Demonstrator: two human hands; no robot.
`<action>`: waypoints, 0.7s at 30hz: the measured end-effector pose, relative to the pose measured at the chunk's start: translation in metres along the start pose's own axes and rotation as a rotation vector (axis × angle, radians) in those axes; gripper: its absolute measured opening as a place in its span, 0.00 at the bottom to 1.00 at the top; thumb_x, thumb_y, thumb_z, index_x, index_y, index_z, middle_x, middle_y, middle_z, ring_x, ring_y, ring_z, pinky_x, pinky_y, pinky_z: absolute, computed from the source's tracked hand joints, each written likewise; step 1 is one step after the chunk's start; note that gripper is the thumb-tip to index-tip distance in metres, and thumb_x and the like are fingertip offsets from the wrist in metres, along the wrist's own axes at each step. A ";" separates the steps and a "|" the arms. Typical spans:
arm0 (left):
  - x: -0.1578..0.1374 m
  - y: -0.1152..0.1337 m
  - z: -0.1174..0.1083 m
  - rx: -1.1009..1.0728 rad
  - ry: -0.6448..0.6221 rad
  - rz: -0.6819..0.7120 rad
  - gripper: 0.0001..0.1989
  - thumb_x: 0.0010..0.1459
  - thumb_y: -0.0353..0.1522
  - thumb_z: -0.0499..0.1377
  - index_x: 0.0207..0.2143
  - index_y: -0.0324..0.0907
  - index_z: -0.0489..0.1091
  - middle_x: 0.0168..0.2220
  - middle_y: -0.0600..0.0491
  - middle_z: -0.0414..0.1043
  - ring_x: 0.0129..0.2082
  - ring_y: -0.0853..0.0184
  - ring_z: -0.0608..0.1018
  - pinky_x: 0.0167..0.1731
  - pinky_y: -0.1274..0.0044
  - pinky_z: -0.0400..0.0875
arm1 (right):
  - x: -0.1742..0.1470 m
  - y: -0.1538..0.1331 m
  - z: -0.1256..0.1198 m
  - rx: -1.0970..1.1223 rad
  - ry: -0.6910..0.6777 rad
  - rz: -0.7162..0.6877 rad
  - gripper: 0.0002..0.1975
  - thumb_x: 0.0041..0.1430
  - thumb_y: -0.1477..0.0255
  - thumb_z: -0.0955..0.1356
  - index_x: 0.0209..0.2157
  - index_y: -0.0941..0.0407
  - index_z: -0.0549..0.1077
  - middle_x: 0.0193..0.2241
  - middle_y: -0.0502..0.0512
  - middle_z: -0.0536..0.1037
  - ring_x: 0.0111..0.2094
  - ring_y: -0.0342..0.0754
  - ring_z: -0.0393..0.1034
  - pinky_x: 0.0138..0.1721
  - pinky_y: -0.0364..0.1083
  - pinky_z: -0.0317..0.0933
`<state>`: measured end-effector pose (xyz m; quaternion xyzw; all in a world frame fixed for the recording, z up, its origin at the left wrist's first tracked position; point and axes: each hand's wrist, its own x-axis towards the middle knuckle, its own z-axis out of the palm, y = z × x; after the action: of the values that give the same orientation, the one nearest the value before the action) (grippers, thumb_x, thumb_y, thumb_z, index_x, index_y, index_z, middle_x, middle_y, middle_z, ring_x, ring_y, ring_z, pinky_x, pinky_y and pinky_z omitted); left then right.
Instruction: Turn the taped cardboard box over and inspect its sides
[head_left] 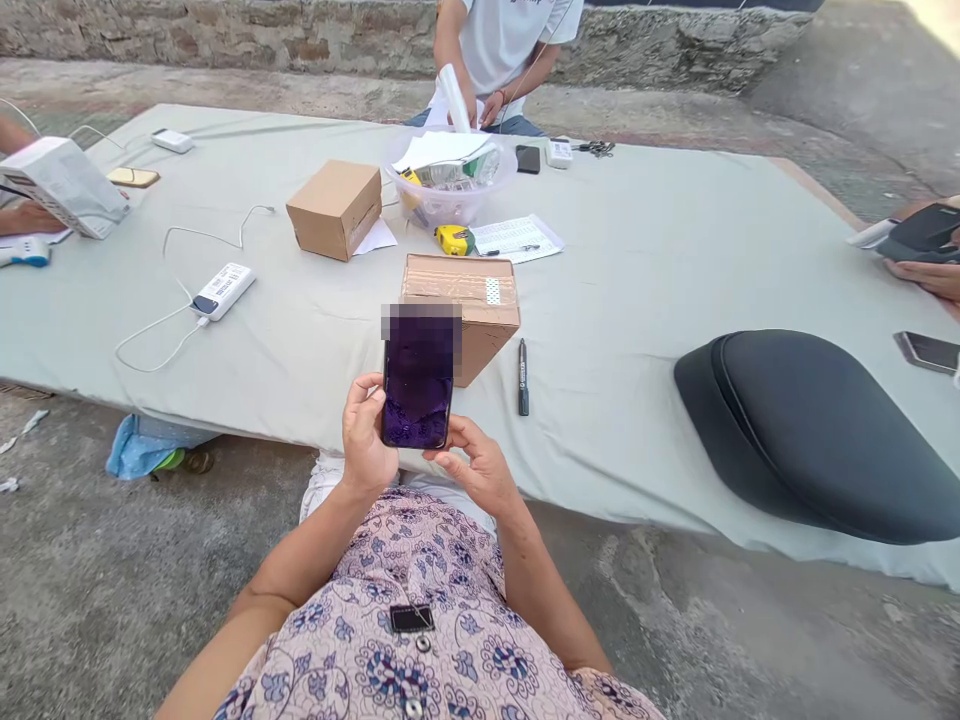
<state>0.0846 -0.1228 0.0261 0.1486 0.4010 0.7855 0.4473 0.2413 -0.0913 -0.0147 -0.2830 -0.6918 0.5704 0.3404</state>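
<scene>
A smartphone (417,400) with a dark purple screen is held upright between both hands, its upper end blurred out. My left hand (369,435) grips its left edge, thumb along the side. Around the lower right corner closes my right hand (480,465), with fingers behind and thumb at the bottom edge. Just behind the phone stands a taped cardboard box (487,335), partly covered by it. A black marker (523,378) lies to the right of that box on the pale tablecloth (607,300).
A black padded seat (825,430) rests at the table's right front edge. A second cardboard box (337,208), a plastic basin (450,205), a yellow tape measure (454,240) and a cabled white power bank (223,290) lie farther back. Other people sit at the far, left and right sides.
</scene>
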 end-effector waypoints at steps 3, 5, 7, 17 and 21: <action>0.004 0.003 0.004 -0.027 0.009 0.017 0.15 0.48 0.38 0.67 0.36 0.43 0.69 0.28 0.58 0.73 0.25 0.73 0.74 0.27 0.81 0.69 | 0.000 0.002 -0.005 -0.018 0.020 -0.046 0.24 0.64 0.51 0.67 0.53 0.52 0.70 0.30 0.51 0.82 0.32 0.47 0.76 0.42 0.49 0.69; 0.007 0.005 0.003 -0.025 0.005 0.037 0.15 0.48 0.38 0.67 0.36 0.43 0.69 0.28 0.58 0.73 0.25 0.73 0.75 0.27 0.81 0.70 | -0.001 0.004 -0.007 -0.021 0.034 -0.050 0.22 0.64 0.52 0.66 0.52 0.52 0.70 0.30 0.50 0.82 0.32 0.47 0.77 0.41 0.48 0.69; 0.013 0.008 -0.005 -0.006 0.021 0.061 0.15 0.48 0.37 0.67 0.36 0.43 0.69 0.28 0.58 0.74 0.26 0.72 0.76 0.28 0.81 0.70 | -0.001 0.007 -0.007 -0.020 0.040 -0.036 0.21 0.65 0.53 0.66 0.52 0.52 0.70 0.30 0.51 0.82 0.32 0.46 0.77 0.41 0.48 0.69; 0.089 0.036 -0.117 0.495 0.527 0.117 0.12 0.47 0.38 0.61 0.32 0.42 0.64 0.24 0.61 0.67 0.22 0.74 0.70 0.25 0.81 0.65 | 0.013 0.046 -0.034 -0.052 0.369 0.110 0.22 0.62 0.51 0.66 0.45 0.54 0.72 0.29 0.53 0.80 0.33 0.48 0.76 0.42 0.50 0.71; 0.099 0.041 -0.138 0.549 0.565 0.063 0.10 0.48 0.36 0.60 0.29 0.42 0.62 0.24 0.60 0.65 0.23 0.74 0.68 0.25 0.80 0.65 | 0.025 0.066 -0.041 -0.048 0.537 0.152 0.23 0.60 0.51 0.67 0.45 0.56 0.72 0.34 0.56 0.80 0.35 0.49 0.76 0.43 0.52 0.72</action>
<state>-0.0759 -0.1218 -0.0428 0.0528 0.6987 0.6725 0.2384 0.2592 -0.0349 -0.0707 -0.4832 -0.5669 0.4825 0.4609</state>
